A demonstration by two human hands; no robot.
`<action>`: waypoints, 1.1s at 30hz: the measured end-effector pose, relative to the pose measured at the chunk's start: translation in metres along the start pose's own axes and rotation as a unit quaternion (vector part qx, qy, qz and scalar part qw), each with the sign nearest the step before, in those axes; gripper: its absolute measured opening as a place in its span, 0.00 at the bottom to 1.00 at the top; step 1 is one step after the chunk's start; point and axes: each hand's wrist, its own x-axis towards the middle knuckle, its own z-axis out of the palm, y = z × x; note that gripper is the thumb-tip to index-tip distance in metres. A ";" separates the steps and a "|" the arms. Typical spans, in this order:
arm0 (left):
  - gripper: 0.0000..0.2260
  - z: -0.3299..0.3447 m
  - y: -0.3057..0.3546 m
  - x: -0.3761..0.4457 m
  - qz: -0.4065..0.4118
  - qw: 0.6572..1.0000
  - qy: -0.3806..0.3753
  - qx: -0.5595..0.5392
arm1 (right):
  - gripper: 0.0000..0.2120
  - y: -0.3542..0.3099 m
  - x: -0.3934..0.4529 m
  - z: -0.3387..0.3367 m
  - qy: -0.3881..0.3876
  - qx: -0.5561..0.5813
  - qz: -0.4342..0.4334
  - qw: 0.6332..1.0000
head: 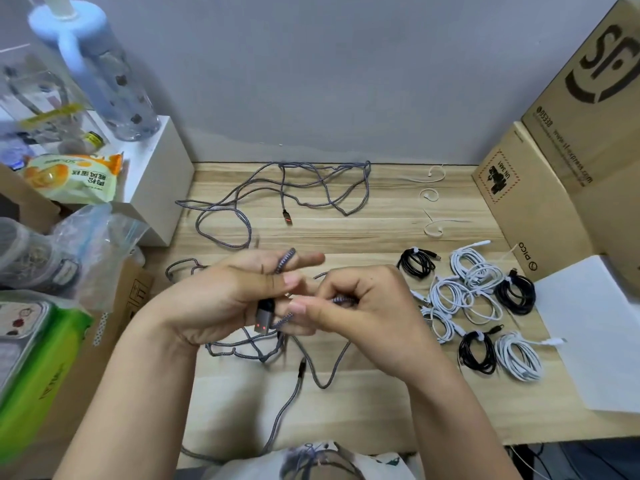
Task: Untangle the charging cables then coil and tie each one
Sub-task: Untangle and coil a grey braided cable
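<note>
A grey braided cable [294, 386] runs from the table's near edge up into both hands. My left hand [239, 292] holds it wound over the fingers, its plug with a red light [264, 318] sticking out below the thumb. My right hand [360, 306] pinches the same cable just right of the left hand. A second grey braided cable [304, 188] lies loose and tangled at the back of the wooden table [381, 403]. On the right lie several coiled and tied cables, white [450, 296] and black [516, 294].
Three white ties [433, 230] lie at the back right. Cardboard boxes [540, 202] stand along the right, with a white sheet [595, 327] in front. On the left are a white box with a blue bottle [100, 71], snack bags and a green pack [38, 375].
</note>
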 end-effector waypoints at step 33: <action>0.27 0.010 -0.008 0.019 0.218 0.966 0.141 -0.003 | 0.14 0.012 0.003 0.024 -0.127 0.005 0.109 0.986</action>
